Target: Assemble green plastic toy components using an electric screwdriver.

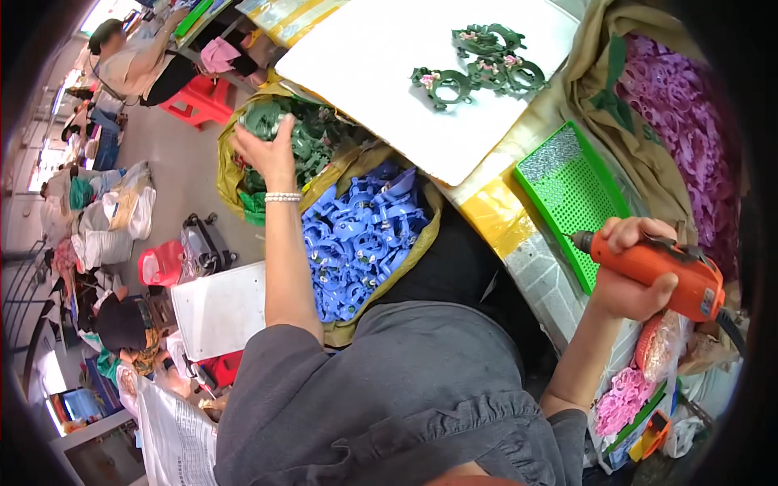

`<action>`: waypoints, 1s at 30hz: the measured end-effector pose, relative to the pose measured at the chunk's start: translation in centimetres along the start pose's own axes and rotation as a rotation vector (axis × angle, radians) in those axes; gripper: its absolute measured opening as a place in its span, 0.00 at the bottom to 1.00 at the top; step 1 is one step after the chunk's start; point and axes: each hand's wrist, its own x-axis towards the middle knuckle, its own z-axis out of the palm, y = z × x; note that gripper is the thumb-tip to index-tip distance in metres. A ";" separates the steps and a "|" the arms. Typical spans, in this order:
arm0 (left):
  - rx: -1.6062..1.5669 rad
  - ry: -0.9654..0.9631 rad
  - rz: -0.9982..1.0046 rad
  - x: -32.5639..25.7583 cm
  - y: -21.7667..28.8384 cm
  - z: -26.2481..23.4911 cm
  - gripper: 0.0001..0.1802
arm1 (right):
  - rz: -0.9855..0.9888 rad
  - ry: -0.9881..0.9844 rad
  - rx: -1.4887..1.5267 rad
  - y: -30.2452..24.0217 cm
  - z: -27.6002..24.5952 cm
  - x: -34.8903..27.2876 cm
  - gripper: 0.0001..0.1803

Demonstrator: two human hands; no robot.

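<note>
The left hand (271,150) is reaching into a sack of dark green plastic ring parts (312,138), fingers apparently closing on one, though the grip is partly hidden. The right hand (628,275) is gripping an orange electric screwdriver (660,271) beside the green perforated plastic tray (567,198) lying at the white board's (389,73) right edge.

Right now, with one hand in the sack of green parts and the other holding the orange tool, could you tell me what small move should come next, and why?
Probably lift one green part out of the sack toward the white board. The left hand is already closed over a green part, while the right hand holds the orange screwdriver idle beside the green tray.
</note>
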 end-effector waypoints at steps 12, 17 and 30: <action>0.000 -0.196 0.612 -4.2 8.6 6.1 0.33 | 0.057 0.067 -0.069 0.2 -1.0 0.1 0.32; -0.138 -0.524 0.958 -2.8 13.2 10.7 0.24 | 0.078 0.085 -0.083 0.1 -1.5 0.1 0.31; -0.051 -1.076 0.595 -1.9 13.6 7.3 0.19 | 0.084 0.218 0.014 1.5 -3.8 2.3 0.17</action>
